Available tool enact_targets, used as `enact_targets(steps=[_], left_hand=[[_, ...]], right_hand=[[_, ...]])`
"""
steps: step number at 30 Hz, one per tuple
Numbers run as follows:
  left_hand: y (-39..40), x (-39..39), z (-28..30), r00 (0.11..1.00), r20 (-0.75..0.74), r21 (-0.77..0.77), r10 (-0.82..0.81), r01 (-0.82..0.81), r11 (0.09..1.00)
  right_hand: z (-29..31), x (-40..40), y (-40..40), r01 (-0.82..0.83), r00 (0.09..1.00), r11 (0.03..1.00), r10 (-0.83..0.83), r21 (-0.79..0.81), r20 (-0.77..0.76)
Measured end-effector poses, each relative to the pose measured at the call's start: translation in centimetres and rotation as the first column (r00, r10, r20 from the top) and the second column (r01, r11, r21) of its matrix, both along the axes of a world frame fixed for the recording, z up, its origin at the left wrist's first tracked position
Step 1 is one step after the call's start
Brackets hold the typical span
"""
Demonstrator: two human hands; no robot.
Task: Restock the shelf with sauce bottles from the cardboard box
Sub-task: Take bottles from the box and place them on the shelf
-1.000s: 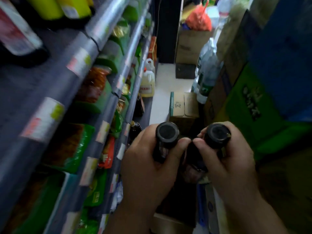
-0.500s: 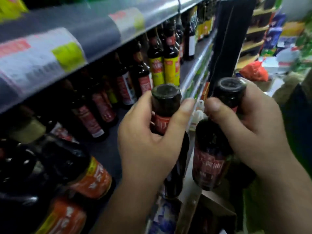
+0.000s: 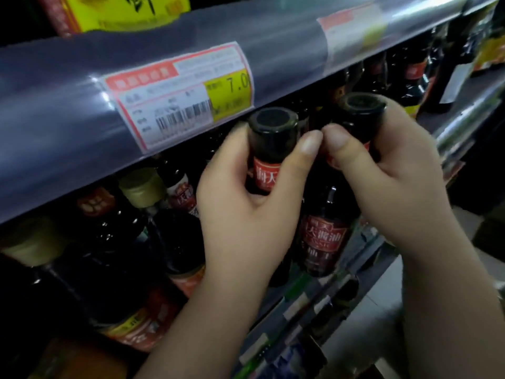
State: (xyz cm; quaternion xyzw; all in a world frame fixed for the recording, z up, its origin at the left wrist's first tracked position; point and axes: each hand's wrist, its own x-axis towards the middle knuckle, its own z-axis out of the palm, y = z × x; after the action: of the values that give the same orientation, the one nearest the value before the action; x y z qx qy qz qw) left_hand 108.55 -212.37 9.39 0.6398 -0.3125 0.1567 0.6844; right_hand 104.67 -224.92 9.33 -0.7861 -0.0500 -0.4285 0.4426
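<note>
Each of my hands holds one dark sauce bottle by the neck, both upright and side by side at the shelf's front. My left hand (image 3: 246,214) grips the left bottle (image 3: 269,143), which has a black cap and a red neck label. The right bottle (image 3: 325,236), with a red body label, is in my right hand (image 3: 393,181). My two thumbs touch between the necks. Both caps sit just under the grey edge of the shelf above (image 3: 82,110). The cardboard box is out of view.
Several dark sauce bottles (image 3: 120,269) fill the shelf at left, and more bottles (image 3: 412,80) stand further right. A price tag (image 3: 180,97) hangs on the upper shelf edge. Lower shelf rails (image 3: 308,302) and pale floor (image 3: 382,310) lie below right.
Both hands have lifted the two bottles from down near the floor up to the sauce shelf. The bottles have come closer together and nearer the shelf.
</note>
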Motion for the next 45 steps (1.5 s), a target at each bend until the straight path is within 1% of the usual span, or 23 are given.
enact_targets(steps=[3,6,10,16,21,26,29,32,34,36,38,41,44,45], left_hand=[[-0.8,0.5,-0.7,0.995,-0.061,-0.035,0.073,-0.075,0.997],[-1.6,1.1,-1.3,0.982,-0.103,-0.036,0.156,-0.161,0.986],[-2.7,2.1,-1.8,0.952,-0.099,0.018,0.289,-0.288,0.957],[-3.9,4.0,-2.1,0.893,-0.148,0.045,0.426,-0.424,0.904],[-4.7,6.1,-2.2,0.839,-0.206,0.070,0.504,-0.501,0.863],[-5.1,7.6,-2.4,0.799,-0.266,0.087,0.540,-0.538,0.839],[-5.2,8.4,-2.4,0.777,-0.280,0.103,0.564,-0.560,0.822],[-5.1,8.8,-2.5,0.780,-0.303,0.127,0.548,-0.537,0.834],[-4.7,8.6,-2.8,0.799,-0.315,0.166,0.512,-0.484,0.859],[-4.0,8.0,-3.1,0.835,-0.303,0.209,0.460,-0.413,0.887],[-3.3,7.7,-3.2,0.856,-0.273,0.264,0.439,-0.372,0.890],[-2.5,7.8,-2.7,0.861,-0.194,0.375,0.470,-0.378,0.846],[-2.4,7.9,-2.3,0.857,-0.153,0.393,0.491,-0.403,0.826],[-2.5,7.8,-2.5,0.858,-0.144,0.387,0.493,-0.410,0.826]], right_hand=[[-0.4,1.3,-1.0,-0.088,0.996,0.996,0.088,0.018,-0.011],[-1.0,2.7,-2.0,-0.187,0.982,0.981,0.188,0.051,-0.022],[-1.3,4.6,-3.2,-0.306,0.950,0.943,0.312,0.128,-0.029],[-1.4,8.1,-4.7,-0.384,0.915,0.902,0.401,0.196,-0.055],[-1.0,10.7,-5.1,-0.392,0.902,0.906,0.413,0.162,-0.129],[-1.6,12.2,-5.3,-0.435,0.866,0.892,0.452,0.124,-0.214],[-1.9,13.3,-5.6,-0.429,0.863,0.896,0.444,0.117,-0.241],[-2.0,14.5,-5.8,-0.462,0.843,0.880,0.474,0.110,-0.253],[-2.0,15.0,-5.7,-0.492,0.827,0.866,0.499,0.095,-0.259],[-2.0,15.5,-5.8,-0.493,0.824,0.865,0.497,0.088,-0.272],[-2.2,15.8,-6.0,-0.489,0.819,0.868,0.491,0.085,-0.298],[-2.1,15.8,-6.0,-0.489,0.818,0.868,0.491,0.088,-0.301],[-1.9,15.5,-5.9,-0.483,0.823,0.870,0.491,0.103,-0.285],[-2.1,15.3,-6.0,-0.461,0.841,0.880,0.473,0.111,-0.263]])
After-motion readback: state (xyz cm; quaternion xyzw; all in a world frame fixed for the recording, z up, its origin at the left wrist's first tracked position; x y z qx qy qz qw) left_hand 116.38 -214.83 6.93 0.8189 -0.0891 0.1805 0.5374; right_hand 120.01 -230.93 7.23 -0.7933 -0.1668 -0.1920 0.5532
